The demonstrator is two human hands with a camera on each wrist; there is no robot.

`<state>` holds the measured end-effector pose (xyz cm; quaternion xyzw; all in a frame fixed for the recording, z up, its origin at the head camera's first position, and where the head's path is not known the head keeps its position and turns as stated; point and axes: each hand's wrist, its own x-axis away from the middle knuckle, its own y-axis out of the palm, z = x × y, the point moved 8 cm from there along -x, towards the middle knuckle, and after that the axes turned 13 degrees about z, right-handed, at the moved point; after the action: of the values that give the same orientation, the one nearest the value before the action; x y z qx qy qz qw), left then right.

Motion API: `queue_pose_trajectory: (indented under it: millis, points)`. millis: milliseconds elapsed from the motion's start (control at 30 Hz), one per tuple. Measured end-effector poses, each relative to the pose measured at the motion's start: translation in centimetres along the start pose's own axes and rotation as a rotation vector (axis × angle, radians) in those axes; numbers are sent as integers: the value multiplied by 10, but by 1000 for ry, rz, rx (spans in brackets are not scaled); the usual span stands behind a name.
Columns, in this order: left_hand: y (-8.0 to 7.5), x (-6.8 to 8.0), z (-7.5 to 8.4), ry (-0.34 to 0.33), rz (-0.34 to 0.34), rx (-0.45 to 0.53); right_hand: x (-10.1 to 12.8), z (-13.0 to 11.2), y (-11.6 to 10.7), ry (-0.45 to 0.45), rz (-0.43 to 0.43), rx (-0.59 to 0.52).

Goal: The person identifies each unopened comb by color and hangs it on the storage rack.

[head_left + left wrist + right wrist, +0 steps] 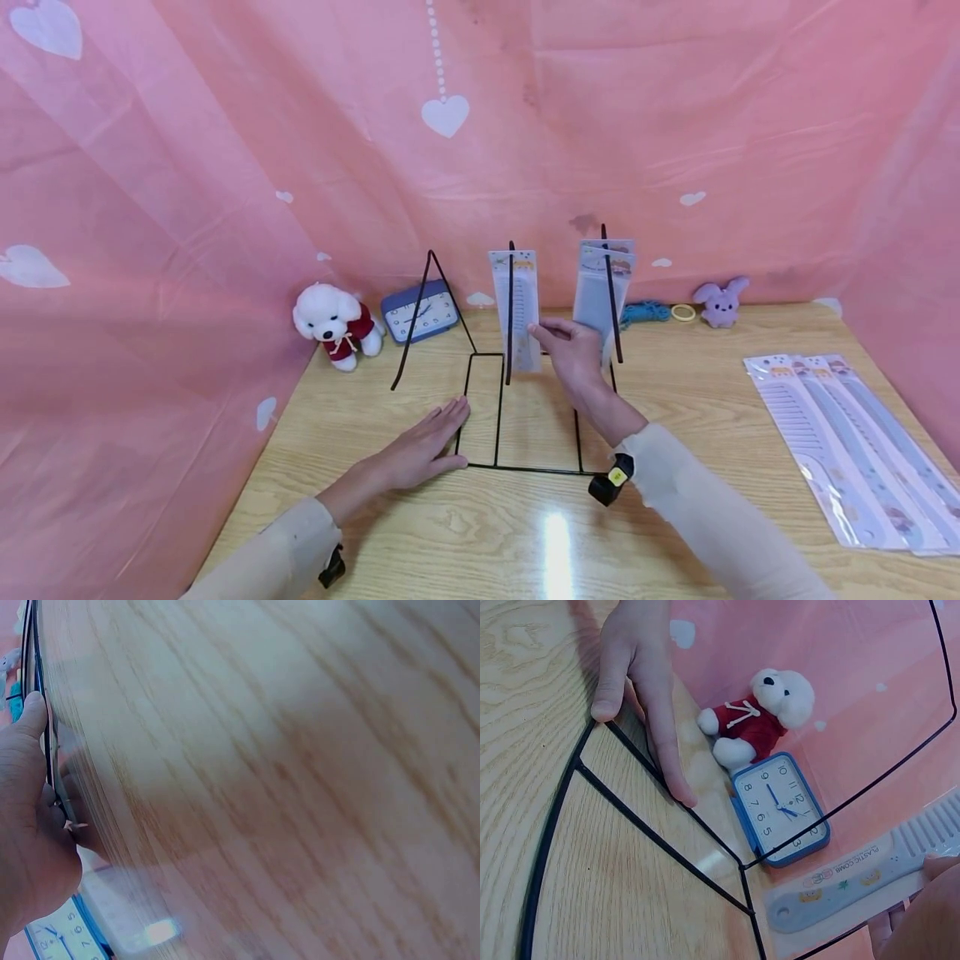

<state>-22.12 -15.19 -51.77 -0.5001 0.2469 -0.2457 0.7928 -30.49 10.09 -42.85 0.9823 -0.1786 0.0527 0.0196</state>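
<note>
Our right grip pinches the packaged comb at the middle hook; likely light, stiff and slick, it suits an edge hold. Our straight-fingered left grip touches the rack.

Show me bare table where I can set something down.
Bare table lies between the rack and the packaged combs at right, and in front of the rack between the sleeves. Crowded: the back, with plush dog, clock, blue cord and purple bunny, and the rack, where the left hand rests and the right hand holds a hanging comb.
</note>
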Motion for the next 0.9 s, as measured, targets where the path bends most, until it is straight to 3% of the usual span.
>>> queue_pose_trajectory:
  millis: [233, 367, 700, 900]
  points:
    - [0, 0, 0, -5, -2, 0, 0, 0, -4, -73, 15, 25]
    - [0, 1, -1, -13, -11, -1, 7, -2, -8, -146, -22, 40]
    - [0, 0, 1, -3, 0, 2, 36, -7, -28, -210, -281, 277]
    - [2, 0, 0, 6, 2, -5, 57, -10, -49, -145, -465, 319]
